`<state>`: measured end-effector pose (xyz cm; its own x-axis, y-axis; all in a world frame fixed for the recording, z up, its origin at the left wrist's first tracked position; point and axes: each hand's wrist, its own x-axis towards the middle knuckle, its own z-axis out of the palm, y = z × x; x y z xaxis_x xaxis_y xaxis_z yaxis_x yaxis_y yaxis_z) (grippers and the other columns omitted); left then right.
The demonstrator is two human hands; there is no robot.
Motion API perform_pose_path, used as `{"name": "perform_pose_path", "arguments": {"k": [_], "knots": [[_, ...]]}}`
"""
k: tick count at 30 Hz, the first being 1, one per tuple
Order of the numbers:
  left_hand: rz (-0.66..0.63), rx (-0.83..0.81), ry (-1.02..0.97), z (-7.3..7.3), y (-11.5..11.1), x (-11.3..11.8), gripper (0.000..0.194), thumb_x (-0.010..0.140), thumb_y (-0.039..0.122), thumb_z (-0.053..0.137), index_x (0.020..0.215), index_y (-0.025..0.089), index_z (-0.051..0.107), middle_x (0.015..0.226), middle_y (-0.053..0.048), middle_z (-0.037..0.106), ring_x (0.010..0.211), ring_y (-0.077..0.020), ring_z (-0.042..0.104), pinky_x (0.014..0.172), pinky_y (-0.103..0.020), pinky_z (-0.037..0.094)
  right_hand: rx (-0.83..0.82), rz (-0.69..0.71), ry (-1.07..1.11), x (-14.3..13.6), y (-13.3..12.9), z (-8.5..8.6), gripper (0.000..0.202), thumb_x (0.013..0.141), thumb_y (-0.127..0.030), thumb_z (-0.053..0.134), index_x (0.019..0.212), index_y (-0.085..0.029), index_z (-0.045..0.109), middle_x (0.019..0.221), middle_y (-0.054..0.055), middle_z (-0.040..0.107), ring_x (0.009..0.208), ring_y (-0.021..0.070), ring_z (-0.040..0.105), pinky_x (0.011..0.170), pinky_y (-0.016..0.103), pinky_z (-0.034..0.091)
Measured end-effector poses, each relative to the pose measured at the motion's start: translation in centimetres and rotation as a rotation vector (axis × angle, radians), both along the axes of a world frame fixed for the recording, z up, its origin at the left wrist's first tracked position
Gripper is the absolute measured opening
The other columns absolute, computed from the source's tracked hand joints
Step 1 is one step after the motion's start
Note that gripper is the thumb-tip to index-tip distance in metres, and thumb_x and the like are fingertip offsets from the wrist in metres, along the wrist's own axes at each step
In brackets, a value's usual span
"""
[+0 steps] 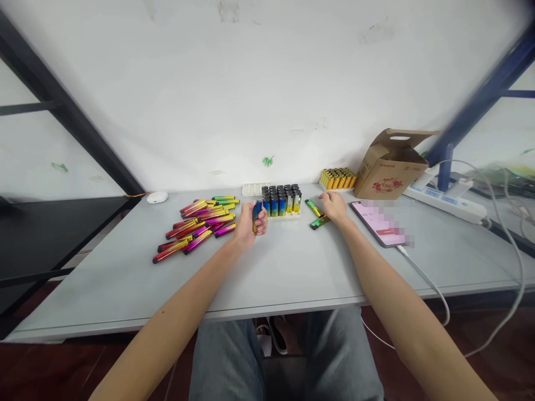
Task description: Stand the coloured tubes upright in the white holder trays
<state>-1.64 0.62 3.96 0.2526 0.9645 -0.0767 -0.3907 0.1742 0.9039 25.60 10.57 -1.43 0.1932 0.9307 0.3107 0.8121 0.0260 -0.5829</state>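
My left hand (249, 223) is closed around a blue and gold lighter (256, 216), held upright above the table. Just right of it, several black-topped blue and yellow lighters (281, 201) stand in rows in a white tray (288, 216). Past that tray, my right hand (333, 207) is low over the table, fingers curled down beside two green lighters, one (313, 208) behind and one (320, 222) partly under the hand. What its fingertips hold, if anything, is hidden. Left of my left hand lies a loose pile of shiny red, purple, yellow and green lighters (204, 223).
An empty white holder (251, 190) lies behind the filled tray. Yellow lighters (337, 179) stand by the wall, next to an open cardboard box (387, 172). A phone (378, 223) with a white cable, a power strip (447, 201) and a white case (157, 197) rest on the table.
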Motion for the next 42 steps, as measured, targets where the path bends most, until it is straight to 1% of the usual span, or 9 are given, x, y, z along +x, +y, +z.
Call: {"name": "perform_pose_path", "arguments": {"k": [4, 12, 19, 24, 29, 33, 36, 39, 42], "knots": [[-0.032, 0.015, -0.044, 0.1, 0.0, -0.1, 0.036, 0.087, 0.04, 0.033, 0.057, 0.019, 0.037, 0.052, 0.006, 0.023, 0.04, -0.0076, 0.026, 0.04, -0.019, 0.024, 0.001, 0.003, -0.004, 0.0, 0.0, 0.0, 0.043, 0.088, -0.028, 0.033, 0.093, -0.014, 0.073, 0.11, 0.016, 0.069, 0.11, 0.0269, 0.057, 0.095, 0.036, 0.04], [-0.178, 0.004, -0.17, 0.2, -0.5, -0.1, 0.036, 0.085, 0.041, 0.035, 0.057, 0.019, 0.037, 0.049, 0.006, 0.023, 0.04, -0.0088, 0.028, 0.039, -0.019, 0.027, 0.006, -0.004, -0.013, 0.0, 0.2, -0.3, 0.044, 0.088, -0.029, 0.033, 0.094, -0.013, 0.073, 0.111, 0.017, 0.069, 0.109, 0.0264, 0.057, 0.095, 0.034, 0.039], [-0.22, -0.054, -0.227, 0.3, -0.7, -0.5, 0.041, 0.087, 0.045, 0.032, 0.056, 0.019, 0.037, 0.05, 0.006, 0.022, 0.038, -0.0068, 0.022, 0.039, -0.02, 0.028, 0.041, 0.006, 0.048, 0.0, 0.2, -0.5, 0.041, 0.087, -0.031, 0.034, 0.091, -0.014, 0.072, 0.106, 0.016, 0.069, 0.104, 0.0275, 0.058, 0.093, 0.038, 0.041], [-0.231, -0.027, -0.286, 0.4, -0.5, -0.8, 0.032, 0.084, 0.04, 0.035, 0.064, 0.017, 0.044, 0.055, 0.003, 0.031, 0.042, -0.0083, 0.033, 0.041, -0.021, 0.032, 0.237, 0.042, 0.216, -0.6, -0.3, 0.7, 0.035, 0.086, -0.032, 0.038, 0.08, -0.015, 0.067, 0.096, 0.013, 0.07, 0.097, 0.0256, 0.061, 0.09, 0.039, 0.045], [-0.243, -0.038, -0.243, 0.6, -0.3, -0.8, 0.016, 0.084, 0.032, 0.04, 0.079, 0.018, 0.048, 0.065, 0.001, 0.043, 0.048, -0.0107, 0.044, 0.042, -0.022, 0.034, 0.466, 0.092, 0.319, -2.4, -2.1, 3.0, 0.029, 0.088, -0.033, 0.043, 0.076, -0.019, 0.065, 0.089, 0.009, 0.07, 0.09, 0.0218, 0.063, 0.08, 0.034, 0.049], [-0.242, -0.014, -0.145, 0.4, -0.3, -0.4, 0.015, 0.087, 0.034, 0.052, 0.092, 0.02, 0.049, 0.073, 0.001, 0.053, 0.052, -0.0104, 0.05, 0.042, -0.02, 0.034, 0.556, 0.202, 0.372, -4.4, -4.2, 4.7, 0.028, 0.091, -0.033, 0.045, 0.077, -0.019, 0.065, 0.083, 0.006, 0.07, 0.083, 0.0194, 0.064, 0.074, 0.032, 0.05], [-0.188, 0.077, -0.014, -0.2, -0.3, 0.0, 0.025, 0.086, 0.039, 0.063, 0.094, 0.02, 0.049, 0.082, -0.001, 0.06, 0.061, -0.0111, 0.058, 0.047, -0.021, 0.04, 0.558, 0.381, 0.355, -6.0, -5.9, 5.3, 0.028, 0.093, -0.033, 0.046, 0.078, -0.02, 0.065, 0.08, 0.004, 0.07, 0.079, 0.0183, 0.064, 0.073, 0.032, 0.05], [-0.135, 0.177, 0.158, -0.9, -0.2, 0.4, 0.039, 0.081, 0.046, 0.071, 0.101, 0.018, 0.052, 0.09, -0.005, 0.067, 0.07, -0.0139, 0.064, 0.054, -0.024, 0.048, 0.541, 0.595, 0.293, -7.5, -7.1, 5.4, 0.019, 0.09, -0.031, 0.052, 0.084, -0.021, 0.067, 0.088, 0.005, 0.07, 0.083, 0.0186, 0.064, 0.073, 0.032, 0.051], [-0.128, 0.216, 0.26, -1.4, 0.0, 0.6, 0.052, 0.074, 0.049, 0.076, 0.109, 0.016, 0.055, 0.095, -0.008, 0.07, 0.083, -0.0194, 0.068, 0.069, -0.032, 0.056, 0.484, 0.711, 0.252, -8.6, -7.8, 5.1, 0.014, 0.086, -0.029, 0.06, 0.093, -0.022, 0.069, 0.101, 0.006, 0.069, 0.089, 0.019, 0.064, 0.076, 0.033, 0.052]]}}
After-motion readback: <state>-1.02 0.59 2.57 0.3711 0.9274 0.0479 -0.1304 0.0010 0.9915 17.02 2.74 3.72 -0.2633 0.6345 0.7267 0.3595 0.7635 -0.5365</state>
